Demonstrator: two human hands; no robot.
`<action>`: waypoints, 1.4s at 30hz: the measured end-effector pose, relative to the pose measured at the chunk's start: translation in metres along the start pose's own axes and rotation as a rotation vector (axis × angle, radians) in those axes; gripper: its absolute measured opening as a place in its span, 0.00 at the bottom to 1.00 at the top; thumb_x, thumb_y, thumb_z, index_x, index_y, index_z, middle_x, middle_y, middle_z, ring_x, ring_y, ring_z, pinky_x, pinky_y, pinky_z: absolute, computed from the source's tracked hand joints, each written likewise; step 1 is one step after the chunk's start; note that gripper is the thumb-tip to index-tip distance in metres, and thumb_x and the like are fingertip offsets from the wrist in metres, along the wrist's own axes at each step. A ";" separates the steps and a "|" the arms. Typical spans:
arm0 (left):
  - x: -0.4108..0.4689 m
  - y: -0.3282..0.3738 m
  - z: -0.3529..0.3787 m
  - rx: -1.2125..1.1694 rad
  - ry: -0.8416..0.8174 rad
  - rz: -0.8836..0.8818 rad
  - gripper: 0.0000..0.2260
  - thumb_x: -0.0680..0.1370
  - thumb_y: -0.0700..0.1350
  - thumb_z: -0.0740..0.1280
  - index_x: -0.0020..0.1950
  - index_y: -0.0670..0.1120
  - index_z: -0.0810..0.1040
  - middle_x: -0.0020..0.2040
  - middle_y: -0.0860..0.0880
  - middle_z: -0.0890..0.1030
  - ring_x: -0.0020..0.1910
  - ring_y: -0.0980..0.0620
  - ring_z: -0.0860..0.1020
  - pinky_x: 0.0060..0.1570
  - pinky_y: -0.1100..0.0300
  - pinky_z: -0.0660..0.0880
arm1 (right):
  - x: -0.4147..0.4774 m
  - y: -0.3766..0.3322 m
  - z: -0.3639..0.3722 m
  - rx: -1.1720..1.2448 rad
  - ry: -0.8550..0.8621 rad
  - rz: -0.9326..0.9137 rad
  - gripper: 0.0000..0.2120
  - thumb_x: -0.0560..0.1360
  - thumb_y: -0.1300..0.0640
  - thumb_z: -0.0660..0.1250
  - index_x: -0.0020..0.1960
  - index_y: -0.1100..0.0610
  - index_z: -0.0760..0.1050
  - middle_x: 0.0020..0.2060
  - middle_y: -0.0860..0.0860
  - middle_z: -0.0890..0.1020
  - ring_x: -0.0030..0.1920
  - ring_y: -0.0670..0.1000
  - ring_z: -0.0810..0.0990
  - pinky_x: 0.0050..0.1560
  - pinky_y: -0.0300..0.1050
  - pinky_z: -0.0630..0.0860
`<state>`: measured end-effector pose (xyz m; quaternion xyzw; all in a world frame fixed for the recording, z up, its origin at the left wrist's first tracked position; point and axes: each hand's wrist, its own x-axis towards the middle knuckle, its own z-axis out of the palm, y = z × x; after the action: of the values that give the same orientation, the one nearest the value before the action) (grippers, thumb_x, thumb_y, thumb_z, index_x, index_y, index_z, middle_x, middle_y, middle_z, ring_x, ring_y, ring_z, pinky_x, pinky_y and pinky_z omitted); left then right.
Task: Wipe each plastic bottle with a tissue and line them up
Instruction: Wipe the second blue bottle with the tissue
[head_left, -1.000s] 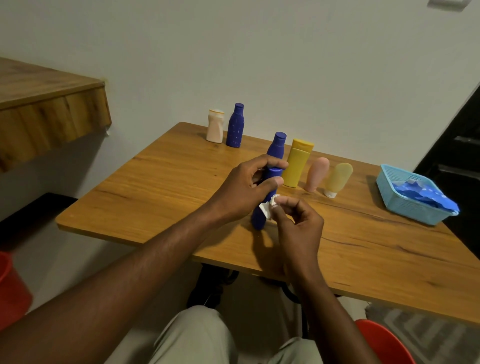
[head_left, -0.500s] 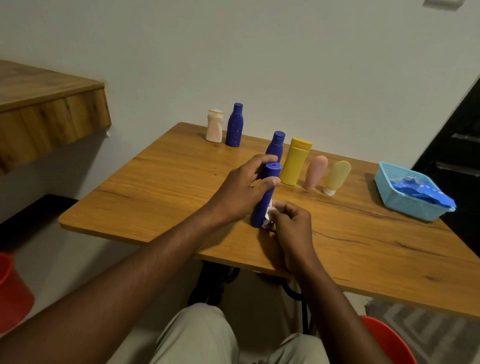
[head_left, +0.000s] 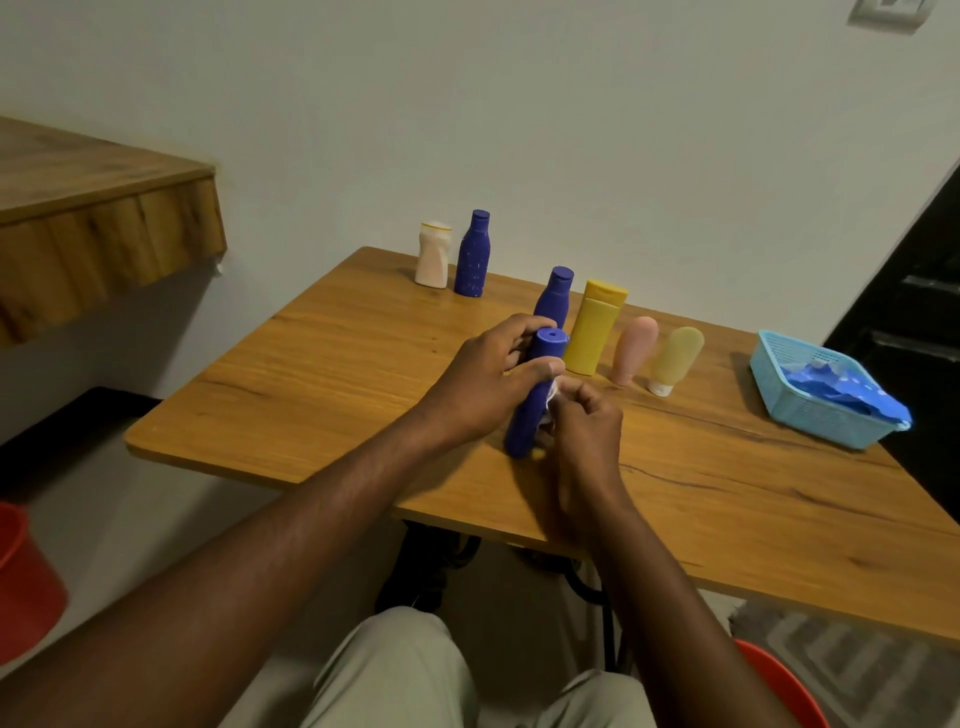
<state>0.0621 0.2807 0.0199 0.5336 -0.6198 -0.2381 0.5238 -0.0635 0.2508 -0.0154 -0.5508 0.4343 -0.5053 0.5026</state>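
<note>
My left hand (head_left: 488, 382) grips a dark blue bottle (head_left: 530, 415) near its cap, tilted, its base close to the wooden table (head_left: 322, 384). My right hand (head_left: 584, 426) presses a small white tissue (head_left: 551, 391) against the bottle's side. Behind them a row stands on the table: another blue bottle (head_left: 557, 296), a yellow bottle (head_left: 595, 327), a pink tube (head_left: 632, 349) and a pale yellow tube (head_left: 674, 359). At the far left corner stand a cream bottle (head_left: 434, 254) and a speckled blue bottle (head_left: 474, 254).
A light blue basket (head_left: 821, 415) with blue cloth in it sits at the table's right side. A wooden shelf (head_left: 98, 223) juts from the wall on the left. Red plastic objects (head_left: 21, 582) stand on the floor at both sides of my legs.
The held blue bottle has come clear of the row, its cap now visible in front of the other blue bottle. My right hand has shifted up along its side with the tissue.
</note>
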 end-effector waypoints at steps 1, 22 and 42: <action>0.001 -0.001 0.000 -0.007 -0.002 -0.002 0.21 0.81 0.45 0.70 0.74 0.48 0.72 0.72 0.49 0.77 0.70 0.56 0.76 0.66 0.63 0.73 | -0.005 0.006 -0.002 0.010 -0.012 0.047 0.10 0.82 0.62 0.61 0.54 0.58 0.81 0.45 0.56 0.85 0.44 0.56 0.81 0.44 0.49 0.78; 0.001 -0.001 -0.002 -0.068 -0.006 -0.023 0.20 0.81 0.43 0.70 0.73 0.46 0.73 0.69 0.50 0.78 0.62 0.63 0.78 0.57 0.73 0.74 | -0.016 0.003 -0.015 -0.022 -0.108 0.217 0.10 0.81 0.63 0.62 0.57 0.57 0.79 0.46 0.58 0.84 0.38 0.49 0.79 0.39 0.44 0.76; -0.002 0.000 0.001 -0.031 0.011 -0.023 0.21 0.81 0.45 0.70 0.73 0.48 0.72 0.70 0.49 0.78 0.69 0.56 0.76 0.69 0.59 0.73 | -0.032 0.004 -0.009 -0.287 -0.198 -0.096 0.29 0.84 0.36 0.47 0.51 0.55 0.78 0.42 0.55 0.83 0.45 0.59 0.80 0.46 0.55 0.75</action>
<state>0.0610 0.2823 0.0190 0.5337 -0.6070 -0.2507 0.5328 -0.0763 0.2809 -0.0229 -0.6841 0.4237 -0.4046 0.4345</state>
